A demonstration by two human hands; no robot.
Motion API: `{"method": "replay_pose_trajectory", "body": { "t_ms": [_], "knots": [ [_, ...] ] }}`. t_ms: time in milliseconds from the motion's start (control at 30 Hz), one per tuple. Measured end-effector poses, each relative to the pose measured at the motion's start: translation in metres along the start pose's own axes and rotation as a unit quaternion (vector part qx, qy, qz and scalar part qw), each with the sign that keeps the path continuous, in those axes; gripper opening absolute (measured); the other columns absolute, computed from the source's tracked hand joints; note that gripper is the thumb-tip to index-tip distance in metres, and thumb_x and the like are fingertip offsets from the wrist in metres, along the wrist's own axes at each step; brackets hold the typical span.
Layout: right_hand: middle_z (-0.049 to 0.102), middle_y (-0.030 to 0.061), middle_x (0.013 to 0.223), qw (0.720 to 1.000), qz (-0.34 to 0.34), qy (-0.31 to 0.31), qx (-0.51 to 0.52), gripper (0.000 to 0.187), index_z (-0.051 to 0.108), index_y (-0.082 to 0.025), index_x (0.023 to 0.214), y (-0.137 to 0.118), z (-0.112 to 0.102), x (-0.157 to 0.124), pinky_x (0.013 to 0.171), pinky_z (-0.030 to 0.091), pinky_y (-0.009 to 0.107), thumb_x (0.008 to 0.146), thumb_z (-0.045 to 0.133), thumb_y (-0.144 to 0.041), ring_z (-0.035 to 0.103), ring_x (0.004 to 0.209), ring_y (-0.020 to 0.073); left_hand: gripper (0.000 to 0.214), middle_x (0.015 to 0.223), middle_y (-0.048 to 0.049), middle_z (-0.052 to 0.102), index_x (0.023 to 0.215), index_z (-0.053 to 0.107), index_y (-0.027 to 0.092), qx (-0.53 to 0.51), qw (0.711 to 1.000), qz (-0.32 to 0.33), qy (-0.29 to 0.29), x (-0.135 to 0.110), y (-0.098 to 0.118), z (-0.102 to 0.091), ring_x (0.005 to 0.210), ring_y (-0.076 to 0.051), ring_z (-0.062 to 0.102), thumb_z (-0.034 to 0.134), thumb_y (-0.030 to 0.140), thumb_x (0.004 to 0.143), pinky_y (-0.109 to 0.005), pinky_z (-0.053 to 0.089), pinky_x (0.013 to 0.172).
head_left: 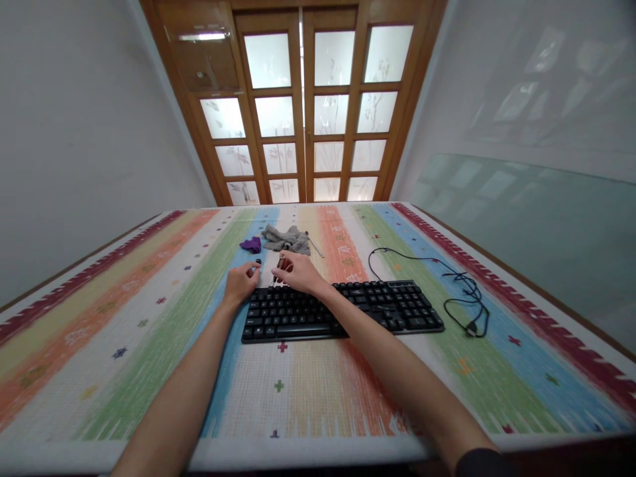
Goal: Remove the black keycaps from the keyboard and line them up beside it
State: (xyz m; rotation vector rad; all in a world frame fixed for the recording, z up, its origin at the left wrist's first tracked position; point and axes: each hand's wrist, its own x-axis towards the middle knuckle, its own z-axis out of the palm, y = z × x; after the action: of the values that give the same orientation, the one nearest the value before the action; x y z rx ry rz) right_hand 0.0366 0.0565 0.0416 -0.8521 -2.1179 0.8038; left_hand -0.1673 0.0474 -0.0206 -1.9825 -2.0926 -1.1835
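Observation:
A black keyboard (pixel 298 317) lies flat on the striped tablecloth, crossed by my right forearm. My right hand (pixel 298 270) is above its upper left part, fingers closed around a slim dark tool (pixel 279 263) whose tip points down at the back edge of the keys. At the keyboard's back left corner is my left hand (pixel 242 281), its thumb and forefinger curled together; what they hold, if anything, is too small to name. A small black piece (pixel 258 261) shows just beyond those fingertips.
Behind my hands lie a crumpled grey cloth (pixel 285 238), a purple cloth (pixel 251 245) and a thin stick-like item (pixel 315 248). The keyboard's black cable (pixel 464 291) runs loosely to the right, ending in a plug. Wooden glazed doors (pixel 308 106) stand beyond the table.

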Motion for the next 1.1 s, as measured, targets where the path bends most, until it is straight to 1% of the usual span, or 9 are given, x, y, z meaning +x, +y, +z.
{"method": "replay_pose_trajectory", "body": {
  "t_ms": [133, 200, 400, 467, 567, 700, 867, 967, 1100],
  "knots": [
    [0.065, 0.0002, 0.07, 0.995, 0.021, -0.02, 0.097, 0.017, 0.053, -0.016, 0.07, 0.008, -0.001, 0.002, 0.062, 0.053, 0.024, 0.082, 0.065, -0.016, 0.066, 0.062, 0.0124, 0.029, 0.052, 0.0007, 0.057, 0.084, 0.076, 0.015, -0.047, 0.998, -0.041, 0.033, -0.001, 0.001, -0.004, 0.053, -0.015, 0.053, 0.053, 0.029, 0.073, -0.027, 0.043, 0.062],
    [0.065, 0.0005, 0.071, 0.991, 0.024, -0.022, 0.13, 0.018, 0.052, -0.016, 0.07, 0.01, 0.001, 0.002, 0.058, 0.054, 0.023, 0.083, 0.066, -0.018, 0.067, 0.062, 0.013, 0.029, 0.053, 0.0003, 0.058, 0.083, 0.076, 0.014, -0.078, 0.995, -0.055, 0.028, -0.001, 0.001, -0.006, 0.053, -0.015, 0.053, 0.055, 0.031, 0.073, -0.027, 0.043, 0.061],
    [0.065, 0.0012, 0.076, 0.987, 0.026, -0.031, 0.157, 0.014, 0.056, -0.016, 0.082, 0.012, 0.004, 0.001, 0.051, 0.051, 0.021, 0.086, 0.065, -0.026, 0.066, 0.055, 0.0117, 0.031, 0.062, -0.0029, 0.066, 0.082, 0.075, 0.013, -0.189, 0.978, -0.046, -0.082, -0.004, 0.007, -0.01, 0.054, -0.015, 0.055, 0.061, 0.038, 0.07, -0.026, 0.044, 0.056],
    [0.065, 0.0007, 0.076, 0.987, 0.017, -0.033, 0.155, 0.013, 0.058, -0.015, 0.086, 0.012, 0.005, 0.001, 0.051, 0.05, 0.019, 0.087, 0.064, -0.027, 0.065, 0.053, 0.0099, 0.03, 0.069, -0.0043, 0.07, 0.082, 0.075, 0.014, -0.22, 0.967, -0.037, -0.126, -0.004, 0.01, -0.011, 0.06, -0.017, 0.059, 0.062, 0.037, 0.068, -0.027, 0.047, 0.06],
    [0.064, 0.0002, 0.075, 0.987, 0.021, -0.036, 0.158, 0.016, 0.058, -0.015, 0.082, 0.013, 0.005, 0.003, 0.05, 0.05, 0.019, 0.088, 0.063, -0.029, 0.064, 0.052, 0.0089, 0.025, 0.076, -0.0051, 0.073, 0.078, 0.075, 0.016, -0.247, 0.948, -0.021, -0.198, -0.003, 0.013, -0.015, 0.072, -0.021, 0.065, 0.064, 0.034, 0.067, -0.031, 0.051, 0.072],
    [0.065, 0.0015, 0.075, 0.984, 0.04, -0.027, 0.169, 0.018, 0.058, -0.015, 0.078, 0.013, 0.007, 0.004, 0.05, 0.051, 0.019, 0.087, 0.064, -0.029, 0.064, 0.055, 0.0099, 0.022, 0.074, -0.0054, 0.073, 0.069, 0.074, 0.016, -0.259, 0.931, 0.004, -0.258, -0.003, 0.015, -0.02, 0.076, -0.022, 0.066, 0.064, 0.036, 0.068, -0.032, 0.05, 0.077],
    [0.065, 0.0015, 0.071, 0.988, 0.031, -0.004, 0.15, 0.019, 0.057, -0.015, 0.076, 0.012, 0.011, 0.006, 0.052, 0.051, 0.02, 0.087, 0.064, -0.03, 0.066, 0.057, 0.0114, 0.022, 0.071, -0.0045, 0.072, 0.067, 0.073, 0.016, -0.266, 0.922, 0.008, -0.282, -0.002, 0.017, -0.022, 0.072, -0.02, 0.063, 0.066, 0.037, 0.067, -0.03, 0.047, 0.073],
    [0.065, 0.001, 0.071, 0.992, 0.019, 0.009, 0.126, 0.02, 0.057, -0.016, 0.076, 0.014, 0.013, 0.008, 0.054, 0.051, 0.02, 0.088, 0.063, -0.032, 0.066, 0.056, 0.0113, 0.022, 0.069, -0.0044, 0.071, 0.067, 0.074, 0.015, -0.274, 0.919, 0.005, -0.282, -0.002, 0.016, -0.021, 0.069, -0.019, 0.062, 0.068, 0.037, 0.067, -0.029, 0.045, 0.07],
    [0.065, 0.0002, 0.07, 0.991, 0.006, 0.016, 0.132, 0.02, 0.058, -0.017, 0.078, 0.016, 0.018, 0.01, 0.055, 0.052, 0.021, 0.089, 0.061, -0.034, 0.065, 0.056, 0.0117, 0.02, 0.068, -0.0041, 0.071, 0.066, 0.073, 0.015, -0.295, 0.915, 0.004, -0.276, -0.003, 0.014, -0.02, 0.068, -0.018, 0.061, 0.069, 0.034, 0.067, -0.028, 0.044, 0.071]
  ]
}}
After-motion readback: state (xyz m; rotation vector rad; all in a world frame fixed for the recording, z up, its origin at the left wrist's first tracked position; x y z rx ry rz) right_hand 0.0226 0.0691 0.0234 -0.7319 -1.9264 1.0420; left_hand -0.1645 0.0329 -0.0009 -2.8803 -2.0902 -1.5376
